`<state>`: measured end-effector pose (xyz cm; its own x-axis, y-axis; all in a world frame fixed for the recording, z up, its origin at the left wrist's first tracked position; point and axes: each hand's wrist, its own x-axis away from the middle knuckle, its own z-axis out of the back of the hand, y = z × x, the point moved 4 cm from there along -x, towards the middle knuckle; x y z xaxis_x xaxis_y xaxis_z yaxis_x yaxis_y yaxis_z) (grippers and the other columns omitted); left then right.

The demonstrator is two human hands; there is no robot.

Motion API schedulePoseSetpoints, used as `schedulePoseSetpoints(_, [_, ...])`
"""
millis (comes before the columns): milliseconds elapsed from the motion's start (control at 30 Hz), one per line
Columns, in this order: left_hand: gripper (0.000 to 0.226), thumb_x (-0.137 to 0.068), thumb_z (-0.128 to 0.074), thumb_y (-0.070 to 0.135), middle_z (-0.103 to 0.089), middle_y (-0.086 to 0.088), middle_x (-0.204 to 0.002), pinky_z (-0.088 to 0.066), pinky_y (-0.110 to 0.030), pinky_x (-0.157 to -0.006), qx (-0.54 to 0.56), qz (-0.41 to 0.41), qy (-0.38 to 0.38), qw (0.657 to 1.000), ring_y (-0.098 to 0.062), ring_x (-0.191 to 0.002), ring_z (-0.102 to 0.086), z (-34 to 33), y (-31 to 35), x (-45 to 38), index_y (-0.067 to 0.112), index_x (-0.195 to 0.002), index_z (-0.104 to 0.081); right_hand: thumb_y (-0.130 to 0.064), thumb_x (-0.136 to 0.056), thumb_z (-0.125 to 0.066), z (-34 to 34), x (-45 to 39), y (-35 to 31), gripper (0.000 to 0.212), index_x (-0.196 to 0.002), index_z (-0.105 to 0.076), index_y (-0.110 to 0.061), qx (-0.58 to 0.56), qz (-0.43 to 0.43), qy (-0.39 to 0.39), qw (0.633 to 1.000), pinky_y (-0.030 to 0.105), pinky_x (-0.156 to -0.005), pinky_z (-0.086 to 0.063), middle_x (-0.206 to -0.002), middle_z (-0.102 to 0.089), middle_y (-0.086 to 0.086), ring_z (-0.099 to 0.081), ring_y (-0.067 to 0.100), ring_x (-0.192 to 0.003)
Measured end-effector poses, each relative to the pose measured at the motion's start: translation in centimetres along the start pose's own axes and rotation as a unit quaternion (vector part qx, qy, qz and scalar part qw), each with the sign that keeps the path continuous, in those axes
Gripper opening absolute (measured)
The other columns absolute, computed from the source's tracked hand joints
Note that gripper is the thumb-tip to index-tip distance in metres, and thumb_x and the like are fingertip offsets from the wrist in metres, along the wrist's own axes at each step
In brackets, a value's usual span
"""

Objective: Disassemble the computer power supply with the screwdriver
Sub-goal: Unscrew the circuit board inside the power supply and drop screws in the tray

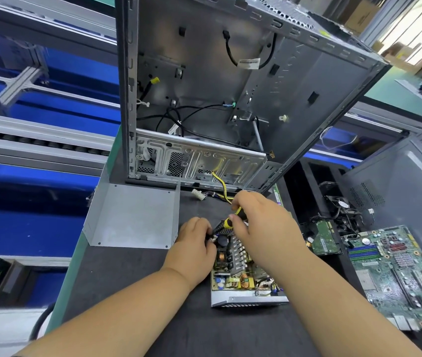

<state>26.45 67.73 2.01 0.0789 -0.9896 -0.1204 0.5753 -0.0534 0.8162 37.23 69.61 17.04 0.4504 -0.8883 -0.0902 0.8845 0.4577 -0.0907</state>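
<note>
Where both hands meet, the screwdriver tip is hidden.

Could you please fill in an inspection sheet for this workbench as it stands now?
Surface: dark mat on a green-edged bench.
Job's things: power supply open, circuit board exposed; its removed metal cover lies to the left.
Clutter: motherboard, smaller green board, fan.
Hands: right hand grips the yellow-black screwdriver; left hand holds the supply's edge.
Cables: yellow-black wires, white connector.
Surroundings: upright empty computer case; conveyor rails at left.
</note>
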Motion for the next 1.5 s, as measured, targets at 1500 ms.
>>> schedulePoseSetpoints(1500, [0.016, -0.09, -0.067, 0.009, -0.065, 0.004, -0.081, -0.045, -0.013, -0.065, 0.285, 0.143, 0.037, 0.947, -0.003, -0.072, -0.058, 3.9, 8.1, -1.9, 0.025, -0.086, -0.068, -0.03, -0.095, -0.062, 1.3, 5.7, 14.7, 0.02, -0.078, -0.063, -0.019, -0.553, -0.299, 0.155, 0.762, 0.024, -0.061, -0.041, -0.062, -0.064, -0.007, -0.052, 0.004, -0.054])
